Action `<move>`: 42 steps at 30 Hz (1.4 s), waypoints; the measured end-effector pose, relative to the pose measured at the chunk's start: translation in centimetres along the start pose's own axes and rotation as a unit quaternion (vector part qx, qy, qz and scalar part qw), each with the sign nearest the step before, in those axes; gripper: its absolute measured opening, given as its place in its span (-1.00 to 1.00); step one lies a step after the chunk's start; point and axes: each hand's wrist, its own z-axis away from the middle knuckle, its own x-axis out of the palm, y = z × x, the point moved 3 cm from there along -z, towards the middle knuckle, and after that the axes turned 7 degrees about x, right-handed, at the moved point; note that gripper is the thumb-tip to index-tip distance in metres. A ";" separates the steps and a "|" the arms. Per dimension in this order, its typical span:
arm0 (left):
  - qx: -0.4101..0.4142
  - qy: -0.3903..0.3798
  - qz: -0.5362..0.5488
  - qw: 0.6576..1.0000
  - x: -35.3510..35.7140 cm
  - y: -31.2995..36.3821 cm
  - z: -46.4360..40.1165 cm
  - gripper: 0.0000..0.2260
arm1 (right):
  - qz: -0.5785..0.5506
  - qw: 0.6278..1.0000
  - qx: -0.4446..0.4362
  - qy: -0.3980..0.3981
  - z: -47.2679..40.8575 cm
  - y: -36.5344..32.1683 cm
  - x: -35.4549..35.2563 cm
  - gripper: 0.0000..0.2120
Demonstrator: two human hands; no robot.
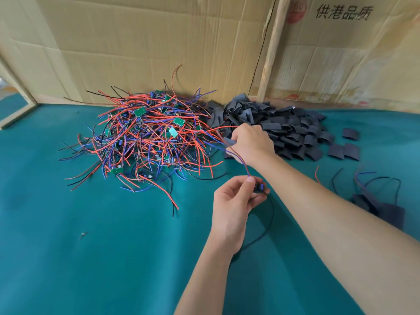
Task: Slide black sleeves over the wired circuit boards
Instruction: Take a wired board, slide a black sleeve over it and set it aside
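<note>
1. Worktop (113, 258) covered in teal cloth, nearest part bare apart from a small scrap of debris at the near left and a black wire trailing from the board in hand back under the left wrist.
2. Left hand (229, 208), near centre, has its grip closed as a pinch on one wired circuit board (260, 187), held just above the cloth; its red and blue leads run up and far toward the other hand.
3. Right hand (250, 142), reaching across to the middle of the scene, has its grip closed on a black sleeve (229, 141), and the leads appear to pass through or beside it (which of the two I cannot tell). By my judgement the sleeve is being threaded along the leads and has not yet reached the board.
4. Finished pieces (384, 210) lie at the near right, only a few, with wires sticking out of dark sleeves, so little of the job looks done.
5. Pile of unsleeved boards (145, 137), left of centre and farther off, is large and tangled; most of the work is left.
6. Heap of loose sleeves (286, 130), far right of that pile, is plentiful, with a few strays on the cloth beside it.
7. Cardboard wall (159, 42) stands behind everything.
</note>
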 end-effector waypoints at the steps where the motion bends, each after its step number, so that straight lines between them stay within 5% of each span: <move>1: 0.000 -0.002 -0.005 1.000 0.1 0.0 0.0 -0.77 | -0.028 1.000 -0.003 0.013 0.3 0.4 -0.6 -0.90; 4: 0.005 -0.008 -0.038 0.999 0.2 -0.1 0.1 -0.75 | -0.206 0.978 0.009 0.006 2.1 3.0 -2.8 -0.86; 8: 0.012 -0.022 -0.136 0.990 0.3 -0.4 0.3 -0.83 | -0.493 0.860 0.085 -0.099 6.8 8.9 -3.5 -0.92; 20: 0.063 -0.060 -0.294 0.952 1.3 -0.9 0.8 -0.64 | -0.726 0.648 0.172 -0.152 10.8 13.5 -1.5 -0.71; 25: 0.089 -0.061 -0.352 0.930 1.3 -1.0 1.1 -0.85 | -0.721 0.659 0.157 -0.144 10.8 13.7 -1.6 -0.72; 36: 0.098 -0.066 -0.382 0.916 1.9 -0.9 1.4 -0.84 | -0.715 0.683 0.149 -0.029 11.1 15.4 -4.1 -0.92; 42: 0.126 -0.074 -0.433 0.889 2.2 -1.2 1.7 -0.85 | -0.689 0.706 0.155 0.056 11.1 15.7 -4.7 -0.82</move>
